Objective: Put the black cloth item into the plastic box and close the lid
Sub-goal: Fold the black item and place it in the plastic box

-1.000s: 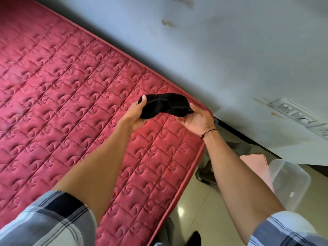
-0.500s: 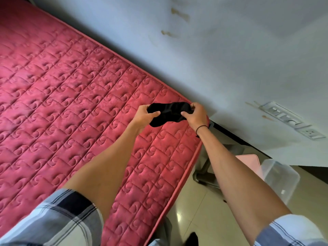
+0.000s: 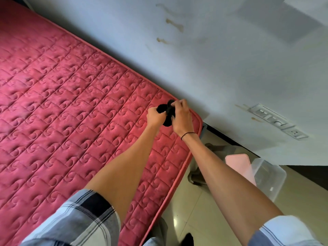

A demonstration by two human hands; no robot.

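In the head view both arms are stretched forward over the far corner of the red quilted mattress (image 3: 74, 121), with checked short sleeves (image 3: 83, 219) at the bottom of the picture. The left hand (image 3: 154, 117) is turned with its back toward the camera and its fingers are curled tightly around one end of the small black cloth item (image 3: 166, 112). The right hand (image 3: 182, 115) stands just beside it, almost touching, and a thin black band (image 3: 187, 134) goes around its wrist. The fingers of the right hand (image 3: 177, 105) bend down over the top of the cloth and pinch it, so both hands are grasping the same piece. The cloth is bunched into a small dark lump between the two sets of fingers; one part sticks out above the right fingers, one part toward the left fingers, and a rounded part hangs below them. It is held just above the mattress corner; whether it touches the mattress I cannot tell. The clear plastic box (image 3: 268, 176) stands on the pale tiled floor (image 3: 204, 210), well apart from the fingers, down and to the right of them, beside the right forearm. The flat pink lid (image 3: 238, 163) leans at the box's near side, so the box is open. Behind the fingers is the pale wall (image 3: 213, 59) with a white socket strip (image 3: 276, 121).
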